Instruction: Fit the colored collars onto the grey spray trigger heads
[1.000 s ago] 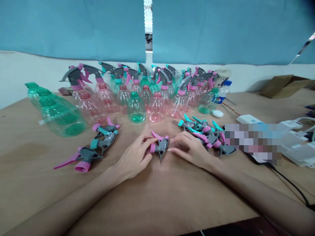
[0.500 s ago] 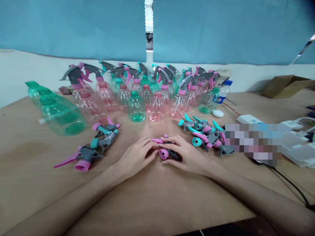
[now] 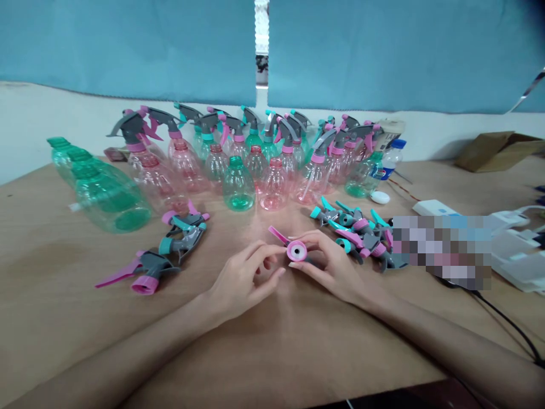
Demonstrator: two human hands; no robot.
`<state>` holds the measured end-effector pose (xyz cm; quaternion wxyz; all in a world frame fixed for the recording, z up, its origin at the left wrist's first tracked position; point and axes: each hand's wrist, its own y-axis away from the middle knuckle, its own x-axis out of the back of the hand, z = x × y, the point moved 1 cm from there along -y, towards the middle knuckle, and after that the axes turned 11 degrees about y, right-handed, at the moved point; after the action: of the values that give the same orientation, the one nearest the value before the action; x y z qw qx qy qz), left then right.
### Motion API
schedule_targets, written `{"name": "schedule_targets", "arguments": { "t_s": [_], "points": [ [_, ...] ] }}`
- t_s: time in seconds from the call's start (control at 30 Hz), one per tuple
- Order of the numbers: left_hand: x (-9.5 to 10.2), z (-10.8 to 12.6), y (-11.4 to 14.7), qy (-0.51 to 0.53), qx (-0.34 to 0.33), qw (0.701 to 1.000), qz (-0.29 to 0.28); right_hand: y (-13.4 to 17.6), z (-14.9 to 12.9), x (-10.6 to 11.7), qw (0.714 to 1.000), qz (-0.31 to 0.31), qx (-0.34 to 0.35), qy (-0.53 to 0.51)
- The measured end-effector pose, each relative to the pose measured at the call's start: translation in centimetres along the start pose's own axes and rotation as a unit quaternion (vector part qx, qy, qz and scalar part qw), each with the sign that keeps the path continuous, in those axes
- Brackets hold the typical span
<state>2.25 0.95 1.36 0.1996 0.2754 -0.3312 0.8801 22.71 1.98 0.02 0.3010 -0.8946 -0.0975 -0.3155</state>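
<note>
My right hand (image 3: 330,267) grips a grey and pink trigger spray head (image 3: 297,251) between thumb and fingers. Its round pink collar faces me, showing a white inside with a dark hole, and the pink trigger points up to the left. Beside it my left hand (image 3: 247,275) holds nothing, thumb and index finger apart; the index fingertip reaches the collar's left edge, and I cannot tell whether it touches. To the left lie several loose spray heads (image 3: 153,267). A pile of pink and turquoise spray heads (image 3: 360,233) is right of my right hand.
Behind stand several pink and green bottles, some topped with spray heads, among them an open green bottle (image 3: 239,187) and an open pink bottle (image 3: 275,187). Green bottles (image 3: 113,199) cluster at left. A labelled bottle (image 3: 389,162), a white lid (image 3: 380,197) and a cardboard box (image 3: 496,150) are at right.
The spray head has turned so its collar faces me, and it sits slightly further right in my right hand. My left hand's fingers have come off it and spread apart.
</note>
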Motion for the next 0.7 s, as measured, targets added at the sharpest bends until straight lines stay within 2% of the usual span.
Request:
{"name": "schedule_targets", "arguments": {
  "t_s": [0.17,0.37,0.7],
  "points": [
    [-0.2,0.2,0.0,-0.011,-0.005,1.000,-0.006,0.3,-0.4,0.0,0.998,-0.006,0.012,0.068],
    [-0.7,0.1,0.1,-0.044,-0.038,0.998,-0.019,0.3,-0.5,0.2,0.997,-0.011,0.028,0.077],
    [-0.9,-0.5,-0.2,-0.043,-0.007,0.998,-0.046,0.3,0.5,-0.3,0.993,-0.045,0.062,0.089]
  ]
}}
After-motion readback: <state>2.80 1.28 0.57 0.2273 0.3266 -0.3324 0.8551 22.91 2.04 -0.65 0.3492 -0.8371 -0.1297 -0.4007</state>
